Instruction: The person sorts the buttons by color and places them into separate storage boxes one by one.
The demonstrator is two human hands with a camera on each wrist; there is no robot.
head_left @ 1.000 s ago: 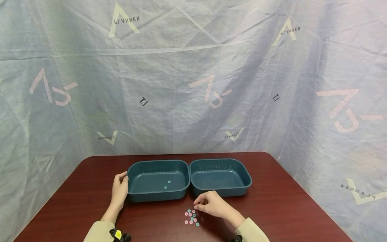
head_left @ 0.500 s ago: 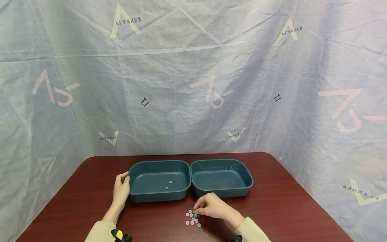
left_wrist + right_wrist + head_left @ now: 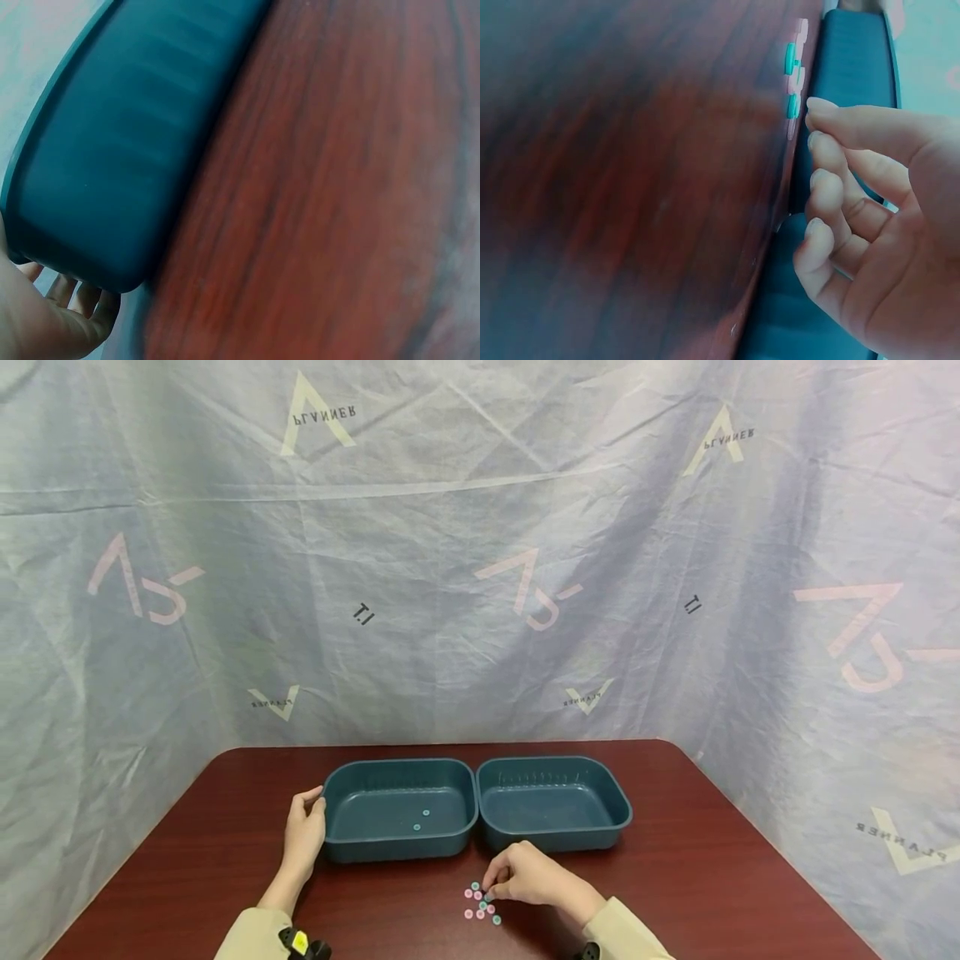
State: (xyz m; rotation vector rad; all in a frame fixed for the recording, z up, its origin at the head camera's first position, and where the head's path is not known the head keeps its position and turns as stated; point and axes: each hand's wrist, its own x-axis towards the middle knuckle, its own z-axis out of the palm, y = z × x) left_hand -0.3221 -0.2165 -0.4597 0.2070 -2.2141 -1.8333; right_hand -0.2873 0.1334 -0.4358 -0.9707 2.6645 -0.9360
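My left hand [image 3: 304, 839] holds the left end of a dark teal plastic tray [image 3: 397, 848]. In the left wrist view, the fingers [image 3: 84, 307] of that hand lie against the tray's rounded end. Two small teal button-like discs [image 3: 426, 813] lie inside. My right hand [image 3: 528, 875] is low over a cluster of pink and teal button-like discs [image 3: 480, 915] on the table, thumb and index fingertips close together. A teal disc [image 3: 487, 898] lies partly covered at these fingertips. Whether anything is pinched between them is hidden; its other fingers [image 3: 821, 244] are curled.
A second dark teal tray [image 3: 558, 840] stands against the right end of the first, with no discs visible inside. Both trays are on a dark red wooden table [image 3: 712, 877]. Behind the table hangs a pale printed cloth [image 3: 420, 568].
My right fingertips have come slightly nearer, down onto the cluster, and a pink disc at its top right is now hidden. The left hand stays on the tray. The whole view shifts slightly.
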